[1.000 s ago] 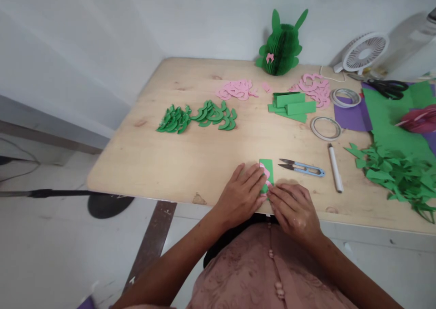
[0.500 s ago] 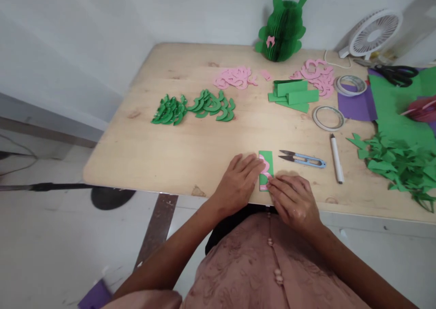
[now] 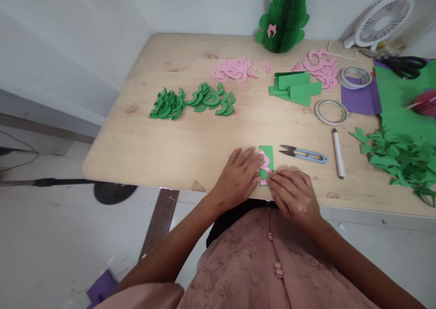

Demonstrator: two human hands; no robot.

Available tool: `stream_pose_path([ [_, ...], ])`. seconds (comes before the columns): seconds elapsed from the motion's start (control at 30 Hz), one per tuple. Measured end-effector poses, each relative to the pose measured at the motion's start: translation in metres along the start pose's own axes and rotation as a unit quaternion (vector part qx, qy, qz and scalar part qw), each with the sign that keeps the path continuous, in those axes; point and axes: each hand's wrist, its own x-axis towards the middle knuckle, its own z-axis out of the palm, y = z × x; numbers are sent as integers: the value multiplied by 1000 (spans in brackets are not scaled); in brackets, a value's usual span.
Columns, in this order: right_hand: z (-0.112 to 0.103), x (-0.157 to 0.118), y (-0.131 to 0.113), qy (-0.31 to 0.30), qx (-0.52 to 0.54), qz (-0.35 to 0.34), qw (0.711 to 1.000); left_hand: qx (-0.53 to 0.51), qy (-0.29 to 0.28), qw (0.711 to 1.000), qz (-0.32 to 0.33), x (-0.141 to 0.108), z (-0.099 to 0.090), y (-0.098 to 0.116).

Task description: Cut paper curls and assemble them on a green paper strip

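Note:
Near the table's front edge lies a small green paper strip (image 3: pixel 269 149) with a pink curvy paper cutout (image 3: pixel 266 160) on its face. My left hand (image 3: pixel 237 175) rests at the strip's left side, fingers stretched out and lying nearly flat, fingertips by the cutout. From the right, my right hand (image 3: pixel 295 194) reaches the strip's lower part, its fingers together and the tips closed on the cutout's lower end. Just right of the strip lie blue thread snips (image 3: pixel 308 155), and beyond them a white marker pen (image 3: pixel 338 154).
Piles of green curved cutouts (image 3: pixel 211 98) and pink cutouts (image 3: pixel 235 69) lie farther back. Folded green strips (image 3: pixel 299 87), tape rolls (image 3: pixel 331 112), green scraps (image 3: pixel 402 159) and black-handled scissors (image 3: pixel 403 66) are to the right. A green paper figure (image 3: pixel 286 21) and white fan (image 3: pixel 381 21) stand behind.
The whole view has shifted slightly, so the table sits higher in the picture. Both hands stay at the strip; my left fingertips have drawn back a little from the pink cutout.

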Motion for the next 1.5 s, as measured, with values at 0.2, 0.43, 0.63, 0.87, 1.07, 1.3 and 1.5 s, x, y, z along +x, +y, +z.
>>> stream_pose_path([
  [0.2, 0, 0, 0, 1, 2, -1, 1000, -1, 3, 1000, 0, 0, 2, -2],
  [0.43, 0, -1, 1, -4, -10, -6, 1000, 0, 13, 1000, 1, 0, 5, -3],
  [0.63, -1, -1, 2, -8, -10, -5, 1000, -4, 9, 1000, 0, 1, 4, -3],
  [0.87, -1, 0, 2, -4, -6, -7, 1000, -10, -6, 1000, -4, 1, 3, -3],
  [1.07, -1, 0, 2, -11, -9, -2, 1000, -8, 1, 1000, -5, 1, 3, -3],
  [1.3, -1, 0, 1, -8, -11, -4, 1000, -5, 4, 1000, -9, 1, 3, -2],
  [1.5, -2, 1, 1, -13, -10, -1, 1000, -12, 1, 1000, -7, 1, 2, -1],
])
